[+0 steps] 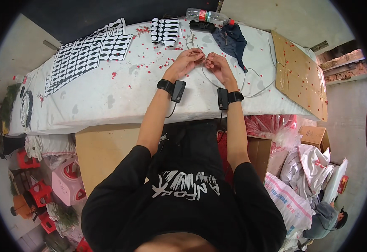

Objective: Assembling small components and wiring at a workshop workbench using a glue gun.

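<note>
Over the white-covered table (129,98), my left hand (187,61) and my right hand (218,66) meet nearly fingertip to fingertip. The left fingers pinch a thin brownish stem (192,38) that sticks up past them toward the far edge. Closed in a pinch too, my right hand has small red spots like berries at its fingertips, but what it grips is too small to name. A thin pale strand (208,78) curves below the hands and loops to the right. Small red berries (160,66) lie scattered, mostly left of my hands.
Black-and-white patterned sheets (80,57) and a smaller patterned piece (165,32) lie at the left and back. Behind my hands are a plastic bottle (207,17), a black case (202,26) and dark blue cloth (230,42). Cardboard (299,73) covers the right end. Sacks (290,206) and stools flank me.
</note>
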`<action>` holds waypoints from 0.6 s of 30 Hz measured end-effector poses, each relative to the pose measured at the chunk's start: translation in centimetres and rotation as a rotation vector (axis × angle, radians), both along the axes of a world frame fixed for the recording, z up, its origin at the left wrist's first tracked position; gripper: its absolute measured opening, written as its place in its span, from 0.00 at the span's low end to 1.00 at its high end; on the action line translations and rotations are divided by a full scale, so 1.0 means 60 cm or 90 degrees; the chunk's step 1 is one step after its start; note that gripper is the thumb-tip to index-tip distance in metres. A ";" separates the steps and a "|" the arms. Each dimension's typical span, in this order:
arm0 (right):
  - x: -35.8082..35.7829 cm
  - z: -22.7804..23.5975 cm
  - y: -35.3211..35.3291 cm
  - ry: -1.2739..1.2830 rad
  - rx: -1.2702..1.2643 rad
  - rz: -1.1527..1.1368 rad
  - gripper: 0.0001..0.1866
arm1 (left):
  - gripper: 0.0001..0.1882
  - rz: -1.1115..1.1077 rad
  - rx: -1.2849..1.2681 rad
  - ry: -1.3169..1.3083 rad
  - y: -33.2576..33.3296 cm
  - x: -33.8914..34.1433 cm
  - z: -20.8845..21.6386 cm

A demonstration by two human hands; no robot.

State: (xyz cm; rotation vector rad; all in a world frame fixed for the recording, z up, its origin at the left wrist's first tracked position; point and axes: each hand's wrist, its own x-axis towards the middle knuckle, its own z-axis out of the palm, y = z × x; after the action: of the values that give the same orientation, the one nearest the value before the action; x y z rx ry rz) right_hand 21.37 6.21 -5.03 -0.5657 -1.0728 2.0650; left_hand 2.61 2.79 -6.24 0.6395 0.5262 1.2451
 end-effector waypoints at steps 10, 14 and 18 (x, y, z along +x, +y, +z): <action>-0.004 -0.002 0.003 0.050 -0.026 -0.033 0.06 | 0.13 -0.032 -0.013 -0.022 -0.004 -0.002 0.007; 0.000 -0.013 0.009 0.075 -0.033 -0.044 0.06 | 0.16 -0.039 -0.024 -0.014 -0.005 0.003 0.017; -0.006 -0.012 0.008 0.079 -0.045 -0.056 0.07 | 0.17 -0.044 -0.020 -0.006 -0.010 0.001 0.023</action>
State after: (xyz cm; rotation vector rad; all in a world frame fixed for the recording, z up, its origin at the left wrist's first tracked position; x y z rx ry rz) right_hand 21.04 6.70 -5.72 -0.5029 -0.8910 2.0383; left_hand 2.69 2.19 -4.87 0.6201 0.5116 1.1716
